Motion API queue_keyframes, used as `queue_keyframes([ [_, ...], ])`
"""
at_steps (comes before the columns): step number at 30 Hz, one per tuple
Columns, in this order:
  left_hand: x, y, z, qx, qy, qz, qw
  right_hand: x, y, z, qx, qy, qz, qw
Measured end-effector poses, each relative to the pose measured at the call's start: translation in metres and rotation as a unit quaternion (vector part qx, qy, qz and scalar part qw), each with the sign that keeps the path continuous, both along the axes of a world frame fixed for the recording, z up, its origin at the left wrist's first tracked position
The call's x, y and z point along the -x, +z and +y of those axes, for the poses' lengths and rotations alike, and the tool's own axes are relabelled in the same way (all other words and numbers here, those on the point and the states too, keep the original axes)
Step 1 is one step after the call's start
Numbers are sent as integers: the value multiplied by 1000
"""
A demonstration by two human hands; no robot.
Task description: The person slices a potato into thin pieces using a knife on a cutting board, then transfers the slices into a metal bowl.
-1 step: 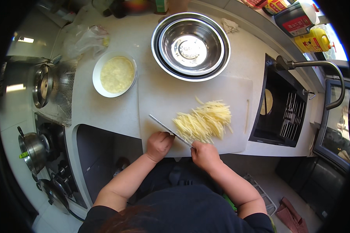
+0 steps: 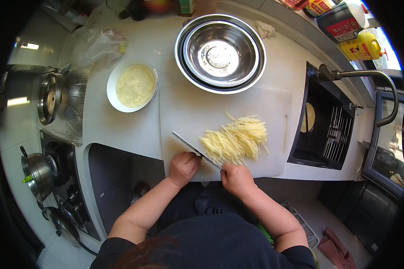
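My right hand (image 2: 237,178) is wrapped round the handle of a kitchen knife (image 2: 187,144). Its blade points away to the upper left, low over the white cutting board (image 2: 179,105). Curled fingers of my left hand (image 2: 183,169) press against the near side of the blade. Whatever lies under those fingers is hidden. Just beyond the blade spreads a loose pile of pale yellow potato strips (image 2: 238,138), cut thin.
Nested steel bowls (image 2: 184,78) stand behind the board. Left of them is a white bowl (image 2: 113,99) of cloudy liquid with pale pieces. A dark sink (image 2: 316,148) with a faucet (image 2: 390,85) lies right; a pot (image 2: 39,172) sits on the stove at left.
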State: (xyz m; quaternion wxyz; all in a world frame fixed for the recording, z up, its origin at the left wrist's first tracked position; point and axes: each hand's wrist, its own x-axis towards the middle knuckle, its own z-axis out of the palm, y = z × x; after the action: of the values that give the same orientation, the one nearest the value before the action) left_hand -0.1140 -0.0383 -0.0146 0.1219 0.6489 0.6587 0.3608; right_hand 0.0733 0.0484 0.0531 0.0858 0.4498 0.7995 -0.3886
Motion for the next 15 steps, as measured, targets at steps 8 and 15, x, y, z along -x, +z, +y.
queue_keyframes([
  [8, 0, 0, 0, 10, 5, -17, 1000, 13, -5, 6, 10, -17, 33, 999],
  [15, -2, 0, 5, 27, 27, -18, 999, -7, 12, 9, -3, -77, 33, 996],
])
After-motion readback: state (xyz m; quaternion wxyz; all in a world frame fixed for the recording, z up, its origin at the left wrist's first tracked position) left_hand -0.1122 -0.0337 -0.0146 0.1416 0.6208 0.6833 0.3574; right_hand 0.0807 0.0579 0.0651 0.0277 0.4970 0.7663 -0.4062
